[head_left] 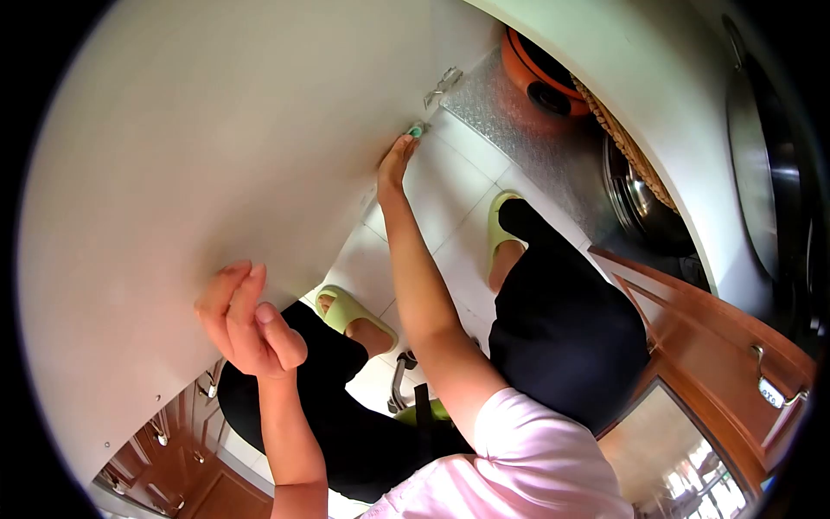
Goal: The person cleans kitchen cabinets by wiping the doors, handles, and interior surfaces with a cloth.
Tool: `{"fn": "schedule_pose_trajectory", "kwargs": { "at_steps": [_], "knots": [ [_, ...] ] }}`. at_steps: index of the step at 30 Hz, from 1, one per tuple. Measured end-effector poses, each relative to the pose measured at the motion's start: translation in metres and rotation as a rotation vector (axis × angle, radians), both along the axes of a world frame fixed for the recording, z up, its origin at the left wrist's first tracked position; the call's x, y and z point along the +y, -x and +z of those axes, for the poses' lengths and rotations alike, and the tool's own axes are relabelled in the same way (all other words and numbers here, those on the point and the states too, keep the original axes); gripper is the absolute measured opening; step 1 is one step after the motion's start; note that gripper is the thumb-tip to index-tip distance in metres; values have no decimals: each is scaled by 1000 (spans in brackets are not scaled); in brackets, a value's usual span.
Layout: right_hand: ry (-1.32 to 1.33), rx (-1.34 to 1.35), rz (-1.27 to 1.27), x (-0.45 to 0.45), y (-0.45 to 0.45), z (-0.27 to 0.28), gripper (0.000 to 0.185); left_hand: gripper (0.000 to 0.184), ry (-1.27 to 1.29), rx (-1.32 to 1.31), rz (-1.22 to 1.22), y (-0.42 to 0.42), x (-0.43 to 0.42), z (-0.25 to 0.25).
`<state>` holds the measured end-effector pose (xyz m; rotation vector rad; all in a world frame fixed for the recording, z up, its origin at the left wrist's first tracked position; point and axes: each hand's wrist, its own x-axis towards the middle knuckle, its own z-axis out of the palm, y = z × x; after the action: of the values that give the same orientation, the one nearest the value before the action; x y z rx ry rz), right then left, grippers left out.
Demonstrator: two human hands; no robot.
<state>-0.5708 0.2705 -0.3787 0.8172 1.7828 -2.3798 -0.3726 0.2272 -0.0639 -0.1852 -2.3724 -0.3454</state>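
My left hand [251,320] hovers in front of the large white door panel [216,156], its fingers loosely bent and apart with nothing visible in them. Whether it touches the panel I cannot tell. My right hand [396,166] reaches forward along the panel's edge, low near the cabinet base. Its fingertips close on a small teal object [416,131], too small to name. A metal hinge [443,86] joins the panel to the cabinet, just beyond that hand.
Inside the cabinet, an orange pot [529,73] and a steel pot [640,195] stand on a speckled shelf [510,112]. Below are white floor tiles [441,199] and my feet in green slippers [341,307]. Brown wooden cabinets [692,329] flank my legs. A dark pan [756,164] is at the right.
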Motion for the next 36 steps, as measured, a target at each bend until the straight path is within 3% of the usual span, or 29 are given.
{"fn": "schedule_pose_trajectory", "kwargs": {
  "at_steps": [2,4,6,8,10,12,15,17,19,21,23,26,27,30,32,34,36],
  "knots": [
    [116,-102,49,4,-7,-6,81,31,-29,2,12,-3,4,1],
    [39,-36,66,-7,-26,26,79,31,-25,11,-1,-2,4,3],
    [-33,285,-30,-24,-76,122,77,32,-9,13,-7,-4,5,3],
    [38,496,36,-41,-130,195,54,32,10,7,-12,-5,7,4],
    [20,711,119,-35,-146,235,38,32,34,-4,-16,-5,9,9],
    [-23,887,103,-26,-142,241,25,32,31,26,-4,-12,4,10],
    [-2,716,-103,-31,-98,220,18,32,41,1,31,-15,1,11],
    [50,595,-254,-31,-67,185,24,33,27,-7,16,-14,-2,8],
    [202,292,-226,-19,-44,132,37,33,31,6,5,-12,-4,8],
    [30,287,-299,-12,-25,70,53,33,32,9,-2,-10,-5,9],
    [124,151,-191,-8,-23,11,64,33,20,9,2,-9,-4,11],
    [363,-128,-19,-7,-53,-10,65,33,11,8,7,-12,-4,13],
    [238,-66,-51,-18,-65,-4,64,31,-3,35,5,-10,-3,12],
    [64,177,-62,-52,-125,72,62,28,-20,77,9,-8,-2,13],
    [49,399,38,-53,-156,171,63,28,-24,79,30,-11,-1,14],
    [-67,723,169,-62,-179,212,62,28,-3,68,40,-13,-1,17],
    [-105,895,144,-67,-183,246,51,28,45,51,53,-17,-2,23]
  ]
}}
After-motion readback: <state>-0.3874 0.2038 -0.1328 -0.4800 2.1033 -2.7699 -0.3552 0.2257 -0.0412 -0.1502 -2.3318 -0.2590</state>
